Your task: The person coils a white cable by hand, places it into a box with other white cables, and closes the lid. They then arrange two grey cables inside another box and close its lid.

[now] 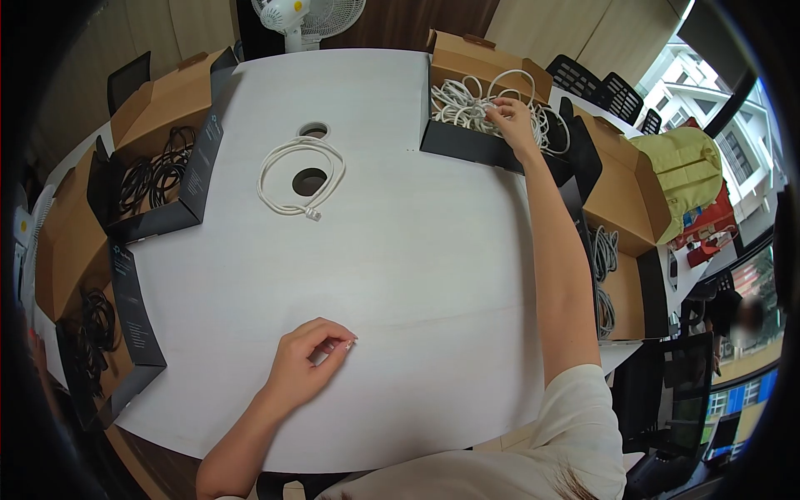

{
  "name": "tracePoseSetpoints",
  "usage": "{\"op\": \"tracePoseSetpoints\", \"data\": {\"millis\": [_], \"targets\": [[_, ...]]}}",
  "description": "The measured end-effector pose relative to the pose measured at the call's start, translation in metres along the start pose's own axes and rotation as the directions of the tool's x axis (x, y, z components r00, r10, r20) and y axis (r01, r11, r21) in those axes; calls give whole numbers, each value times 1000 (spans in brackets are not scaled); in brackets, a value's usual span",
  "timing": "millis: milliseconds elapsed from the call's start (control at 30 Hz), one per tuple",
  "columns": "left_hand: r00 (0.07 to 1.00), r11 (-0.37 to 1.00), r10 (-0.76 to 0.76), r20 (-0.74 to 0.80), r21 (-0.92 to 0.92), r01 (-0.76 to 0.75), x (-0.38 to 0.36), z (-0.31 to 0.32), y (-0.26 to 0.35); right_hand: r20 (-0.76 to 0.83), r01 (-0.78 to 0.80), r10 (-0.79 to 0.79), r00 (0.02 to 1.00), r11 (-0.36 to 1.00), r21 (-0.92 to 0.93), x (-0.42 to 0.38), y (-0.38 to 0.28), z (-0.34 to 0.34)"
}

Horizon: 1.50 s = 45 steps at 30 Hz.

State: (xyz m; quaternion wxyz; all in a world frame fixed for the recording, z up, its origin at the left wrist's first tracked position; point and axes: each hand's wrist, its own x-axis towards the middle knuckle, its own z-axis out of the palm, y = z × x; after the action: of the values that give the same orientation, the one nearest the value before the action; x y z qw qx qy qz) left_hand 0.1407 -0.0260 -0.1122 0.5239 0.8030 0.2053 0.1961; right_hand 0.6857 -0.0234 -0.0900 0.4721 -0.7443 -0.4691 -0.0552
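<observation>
Head view. A white table (417, 275) is shown from above, its middle taken as the centre of a clock face, with twelve at the far edge. The right hand (511, 121) is extended to between one and two o'clock, its fingers bent onto the tangled white cables (458, 104) in an open box (471, 140); whether a strand is grasped cannot be told. The left hand (307, 360) is placed between six and seven o'clock, loosely curled, with thumb and index fingertips brought together and nothing seen between them; whether the tabletop is touched cannot be told.

A coiled white cable (266, 170) is laid on the table at eleven o'clock. A dark round opening (309, 182) is encircled by its loops, and its connectors (312, 214) are turned toward six.

At three o'clock, grey cables (605, 252) are contained in a second open box (627, 292). Black cables are seen in two further boxes: one bundle (171, 167) in the box at ten o'clock (202, 171), another (97, 321) in the box between eight and nine o'clock (135, 310). Beyond the table edge, a white fan (287, 15) is seen near twelve, and a yellow-green bag (679, 167) between two and three.
</observation>
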Motion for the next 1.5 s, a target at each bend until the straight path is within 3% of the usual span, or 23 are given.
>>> {"op": "tracePoseSetpoints", "data": {"millis": [133,233,333,367,500,600,633,733,900,1000,1033,1133,1167,1267,1300,1400,1500], "targets": [[1000,1000,0,-3,2,0,0,0,0,-60,59,-90,994,912,-407,-5,-7,9],[1000,1000,-9,-6,-5,9,0,0,0,-143,-111,40,989,839,-533,-11,-42,15],[1000,1000,-18,-1,-11,18,0,0,1,-27,-99,115,993,685,-722,4,-67,23],[1000,1000,-16,-3,-11,16,0,1,1,30,-182,298,954,657,-731,12,-78,26],[1000,1000,4,1,-3,-4,1,-1,0,-66,-351,462,884,565,-747,28,-52,50],[1000,1000,3,12,-2,-3,0,-3,0,-176,-332,339,924,484,-810,21,-54,52],[1000,1000,-2,14,-11,2,0,-3,0,-133,-352,447,885,455,-818,27,-50,46],[1000,1000,-4,23,-30,4,0,-3,-1,-132,-400,512,849,459,-793,27,-45,35],[1000,1000,10,20,-20,-10,0,-2,-2,-153,-373,533,832,334,-866,27,-33,40],[1000,1000,14,15,-17,-14,1,-2,-2,-112,-301,468,877,352,-886,23,-36,39],[1000,1000,14,15,-17,-14,0,-2,-2,-136,-281,362,922,386,-879,20,-36,41],[1000,1000,20,18,-4,-20,1,-3,-1,-155,-263,226,962,613,-745,16,-51,32],[1000,1000,22,17,2,-22,1,-3,0,-235,-215,49,971,612,-761,5,-55,35],[1000,1000,10,19,12,-10,1,-2,2,-126,128,-366,922,596,-793,-13,-53,46],[1000,1000,1,20,14,-2,0,-2,2,-94,196,-409,908,611,-767,-29,-75,50],[1000,1000,10,18,19,-11,0,-1,2,36,215,-244,969,764,-608,-50,-81,70],[1000,1000,12,15,12,-12,-1,0,1,-38,160,-248,968,723,-672,-69,-86,86]]}}
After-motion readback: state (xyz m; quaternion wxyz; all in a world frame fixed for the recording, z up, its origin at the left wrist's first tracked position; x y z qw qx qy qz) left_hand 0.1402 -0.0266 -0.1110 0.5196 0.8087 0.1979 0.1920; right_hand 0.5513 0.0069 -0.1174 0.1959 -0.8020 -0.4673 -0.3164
